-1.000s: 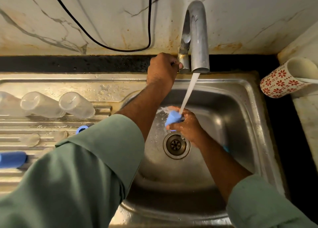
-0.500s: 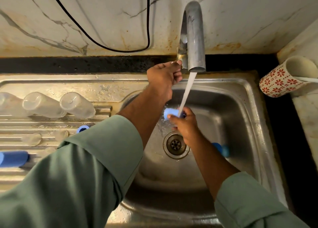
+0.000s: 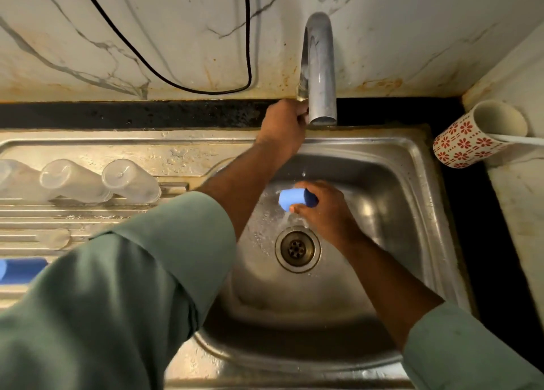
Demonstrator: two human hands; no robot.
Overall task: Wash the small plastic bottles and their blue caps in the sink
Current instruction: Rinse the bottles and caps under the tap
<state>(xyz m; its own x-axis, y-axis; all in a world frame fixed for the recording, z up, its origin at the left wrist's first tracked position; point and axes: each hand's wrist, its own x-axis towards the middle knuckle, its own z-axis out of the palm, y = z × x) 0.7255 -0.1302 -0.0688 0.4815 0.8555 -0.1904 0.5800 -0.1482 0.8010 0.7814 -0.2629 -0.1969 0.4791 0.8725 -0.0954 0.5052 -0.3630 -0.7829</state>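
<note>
Right hand [image 3: 326,210] pinches one blue cap [image 3: 294,198]; left hand [image 3: 282,127] grips tap [image 3: 319,71]; three bottles [image 3: 129,180] drain.

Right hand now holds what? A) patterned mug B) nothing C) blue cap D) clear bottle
C: the right hand grips a blue cap over the sink basin, while the clear bottles lie on the drainboard.

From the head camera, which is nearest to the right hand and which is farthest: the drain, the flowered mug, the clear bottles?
From the right hand:
1. Drain, just below it in the sink.
2. Flowered mug, on the counter at the right.
3. Clear bottles, on the draining board at the left.
</note>
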